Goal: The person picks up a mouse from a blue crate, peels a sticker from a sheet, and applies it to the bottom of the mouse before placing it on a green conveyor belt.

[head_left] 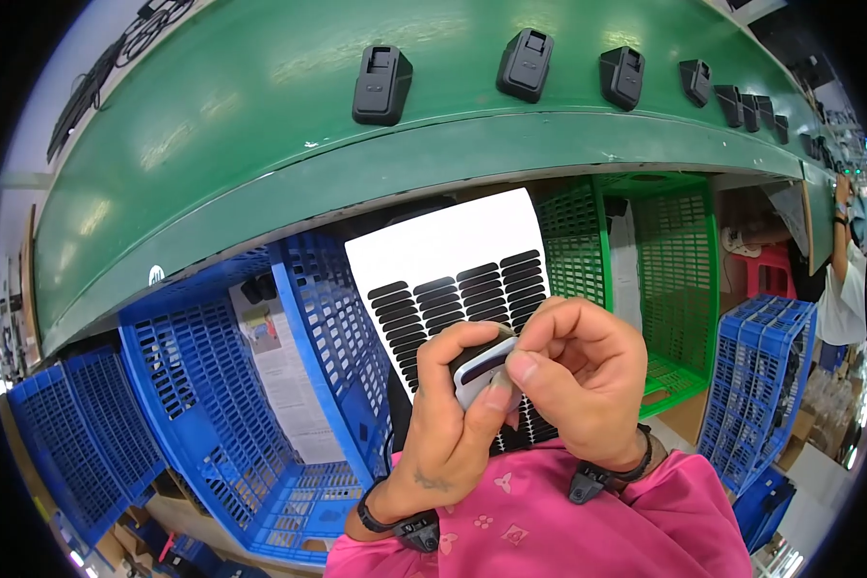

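Centrally, small white device (480,371) with a dark band — held close above the lap, clasped in the left hand (453,414), fingers curled round its body; right hand (578,376) closed, thumb and fingertips pressed on its upper edge. Probably light, rigid, smooth-shelled and a little slippery; best gripped by the sides. Behind it: white sheet of black oval stickers (458,279) — thin, floppy, likely easy to crease. Around: blue crates (222,385), green crate (665,260), green conveyor (260,116) carrying black housings (381,85).
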`<state>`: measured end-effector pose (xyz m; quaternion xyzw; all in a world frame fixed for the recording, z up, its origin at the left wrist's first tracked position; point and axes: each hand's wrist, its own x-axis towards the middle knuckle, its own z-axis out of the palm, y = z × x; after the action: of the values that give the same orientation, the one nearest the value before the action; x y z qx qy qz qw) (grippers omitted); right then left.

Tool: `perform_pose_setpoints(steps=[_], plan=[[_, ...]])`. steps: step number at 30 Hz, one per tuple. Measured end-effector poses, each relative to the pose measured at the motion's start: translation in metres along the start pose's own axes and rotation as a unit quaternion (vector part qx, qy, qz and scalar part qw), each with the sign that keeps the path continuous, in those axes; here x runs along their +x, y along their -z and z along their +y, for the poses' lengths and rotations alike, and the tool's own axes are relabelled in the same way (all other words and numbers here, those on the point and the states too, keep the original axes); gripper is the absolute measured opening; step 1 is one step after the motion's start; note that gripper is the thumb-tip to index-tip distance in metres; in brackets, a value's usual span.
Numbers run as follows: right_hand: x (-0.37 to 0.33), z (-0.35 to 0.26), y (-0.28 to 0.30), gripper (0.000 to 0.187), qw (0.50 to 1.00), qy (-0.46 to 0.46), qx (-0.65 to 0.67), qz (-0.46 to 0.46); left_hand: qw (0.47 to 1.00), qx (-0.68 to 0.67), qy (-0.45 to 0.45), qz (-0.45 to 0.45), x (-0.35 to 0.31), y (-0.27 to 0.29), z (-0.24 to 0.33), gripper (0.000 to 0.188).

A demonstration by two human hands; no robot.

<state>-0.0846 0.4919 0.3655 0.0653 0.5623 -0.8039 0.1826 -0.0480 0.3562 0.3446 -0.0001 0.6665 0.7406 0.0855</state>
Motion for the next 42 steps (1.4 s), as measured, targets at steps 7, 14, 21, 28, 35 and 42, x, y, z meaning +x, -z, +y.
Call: perform_pose_setpoints(steps=[7,14,21,28,35,42], plan=[[0.0,0.003,-0.002,0.006,1.0,0.024,-0.008,0.004,1.0,-0.026,0.003,0.011,-0.001,-0.002,-0.002,0.038],[0.001,0.005,-0.004,0.007,0.999,0.034,-0.014,0.02,1.0,-0.013,-0.006,0.022,-0.002,-0.003,-0.003,0.036],[0.004,0.009,-0.01,0.01,0.994,0.062,0.016,0.089,0.977,-0.195,0.051,0.069,-0.002,-0.004,-0.011,0.037],[0.005,0.027,0.011,0.02,0.933,0.125,-0.328,-0.082,0.977,-0.177,0.029,0.115,-0.001,0.003,-0.016,0.055],[0.017,0.017,0.024,0.021,0.965,0.015,-0.218,-0.143,0.993,-0.063,0.084,-0.046,-0.022,0.044,-0.025,0.052],[0.052,0.04,-0.007,0.021,0.872,0.236,-0.425,-0.061,0.987,-0.093,0.131,0.025,-0.032,0.061,-0.038,0.063]])
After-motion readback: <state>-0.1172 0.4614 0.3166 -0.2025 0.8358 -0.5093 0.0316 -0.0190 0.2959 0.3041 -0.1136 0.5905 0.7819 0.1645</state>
